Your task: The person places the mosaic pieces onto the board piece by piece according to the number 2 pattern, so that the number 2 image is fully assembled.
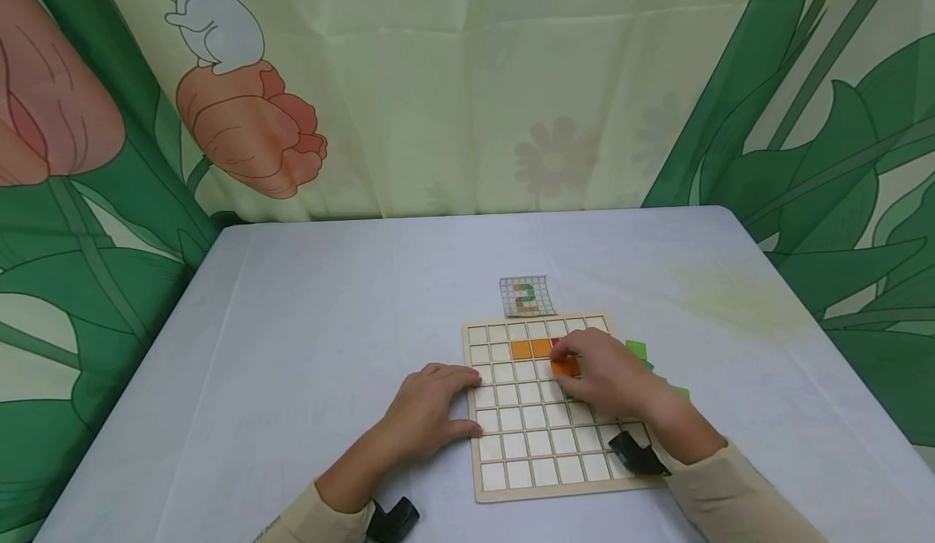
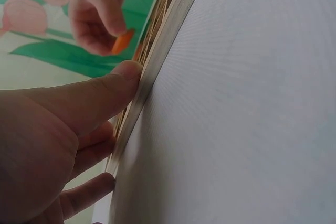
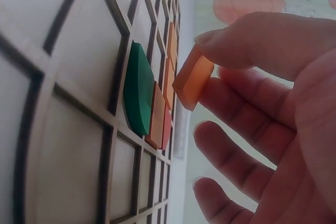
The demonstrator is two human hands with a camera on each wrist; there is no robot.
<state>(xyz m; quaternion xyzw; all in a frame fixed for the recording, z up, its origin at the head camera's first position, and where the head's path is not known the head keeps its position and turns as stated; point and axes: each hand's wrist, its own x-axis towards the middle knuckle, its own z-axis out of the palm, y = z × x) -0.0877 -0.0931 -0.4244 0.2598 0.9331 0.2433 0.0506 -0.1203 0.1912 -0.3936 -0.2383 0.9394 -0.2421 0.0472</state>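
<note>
My right hand (image 1: pixel 609 377) pinches an orange tile (image 3: pixel 193 80) between thumb and fingers, just above a wooden grid board (image 1: pixel 539 443). On the board lie orange tiles (image 1: pixel 521 350) in a row near the far side. A red tile (image 3: pixel 166 129), another orange tile (image 3: pixel 156 115) and a green tile with a curved edge (image 3: pixel 137 90) sit in cells close to the held one. At the board's left edge rests my left hand (image 1: pixel 431 409), its thumb and fingers spread and touching the frame. The right hand partly hides the tiles under it in the head view.
A small card (image 1: pixel 526 296) printed with a coloured grid pattern lies just beyond the board. Several loose green tiles (image 1: pixel 637 349) are to the board's right, partly behind the right forearm. A white cloth (image 1: pixel 329 324) covers the table, with a printed curtain (image 1: pixel 438 88) behind.
</note>
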